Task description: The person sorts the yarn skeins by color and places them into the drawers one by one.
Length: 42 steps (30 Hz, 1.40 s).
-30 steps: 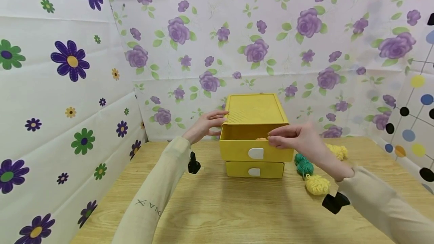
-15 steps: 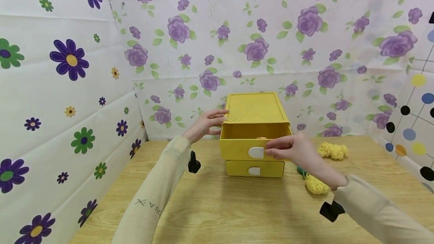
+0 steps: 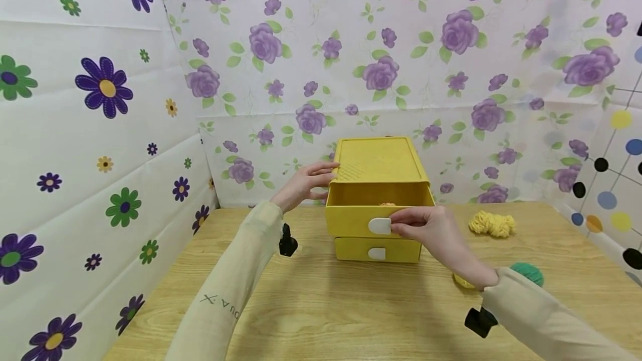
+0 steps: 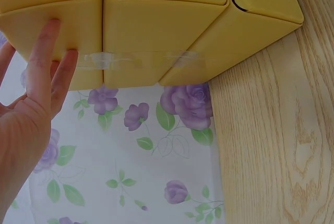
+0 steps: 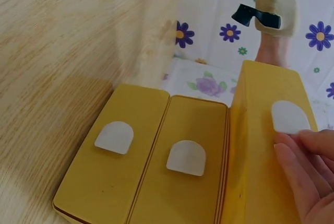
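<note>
A yellow drawer cabinet (image 3: 378,157) stands on the table, its top drawer (image 3: 351,220) pulled partway out. At that drawer's white handle tab (image 3: 379,225), my right hand (image 3: 433,235) pinches the edge between thumb and fingers; the right wrist view shows the tab (image 5: 288,117) from the front. My left hand (image 3: 304,187) rests with extended fingers against the cabinet's left side, where the left wrist view shows fingertips (image 4: 52,28) on the yellow wall. Just over the drawer's front edge peeks a small orange thing (image 3: 387,204); the rest of the inside is hidden.
Two lower drawers, each with a white tab (image 5: 186,157), are closed. To the right lie a yellow yarn bundle (image 3: 492,224), a partly covered yellow ball (image 3: 462,281) and a green yarn ball (image 3: 528,273) beside my right sleeve. A flowered cloth (image 3: 311,60) hangs behind.
My right hand has moved down and left from the top drawer's upper edge to its white tab. The green yarn near the cabinet is now covered. My left hand has stayed put.
</note>
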### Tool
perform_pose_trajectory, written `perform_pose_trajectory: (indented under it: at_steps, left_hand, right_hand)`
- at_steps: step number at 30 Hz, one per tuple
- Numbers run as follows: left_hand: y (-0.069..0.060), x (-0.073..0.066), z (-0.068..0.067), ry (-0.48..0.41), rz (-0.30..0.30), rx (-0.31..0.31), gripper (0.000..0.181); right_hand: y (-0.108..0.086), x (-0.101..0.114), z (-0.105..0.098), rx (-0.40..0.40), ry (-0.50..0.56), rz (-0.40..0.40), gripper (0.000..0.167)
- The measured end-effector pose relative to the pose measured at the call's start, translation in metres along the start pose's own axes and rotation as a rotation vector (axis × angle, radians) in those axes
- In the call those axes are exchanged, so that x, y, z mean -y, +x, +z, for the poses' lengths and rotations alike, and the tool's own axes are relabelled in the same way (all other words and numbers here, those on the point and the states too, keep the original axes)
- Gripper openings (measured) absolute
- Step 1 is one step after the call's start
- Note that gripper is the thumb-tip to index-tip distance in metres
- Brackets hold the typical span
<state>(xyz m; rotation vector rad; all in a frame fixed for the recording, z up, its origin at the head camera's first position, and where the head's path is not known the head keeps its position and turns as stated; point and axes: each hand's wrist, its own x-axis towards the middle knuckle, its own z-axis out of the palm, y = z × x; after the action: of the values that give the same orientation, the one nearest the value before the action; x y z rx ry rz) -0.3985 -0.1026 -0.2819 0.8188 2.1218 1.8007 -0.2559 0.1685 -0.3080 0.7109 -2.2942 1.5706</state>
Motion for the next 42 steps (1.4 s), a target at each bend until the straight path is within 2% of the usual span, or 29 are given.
perform_pose_trajectory:
  at_steps: [8, 17, 25, 35, 42]
  left_hand:
    - [0.004, 0.002, -0.001, -0.021, -0.041, -0.036, 0.040]
    - [0.002, 0.001, 0.000, -0.015, -0.032, -0.014, 0.041]
    - [0.001, 0.000, 0.001, -0.025, -0.040, -0.037, 0.040]
    - [0.002, 0.002, 0.001, -0.029, -0.044, -0.052, 0.040]
    - [0.002, 0.001, 0.001, -0.049, -0.047, -0.051, 0.041]
  right_hand:
    - [0.005, -0.007, 0.000, -0.015, -0.017, -0.010, 0.015]
    - [0.016, -0.015, -0.003, -0.010, -0.072, -0.015, 0.014]
    - [0.026, -0.019, -0.005, -0.013, -0.080, -0.039, 0.012]
    - [0.038, -0.030, -0.009, 0.029, -0.107, 0.014, 0.015]
    - [0.048, -0.033, -0.009, 0.011, -0.102, 0.029, 0.014]
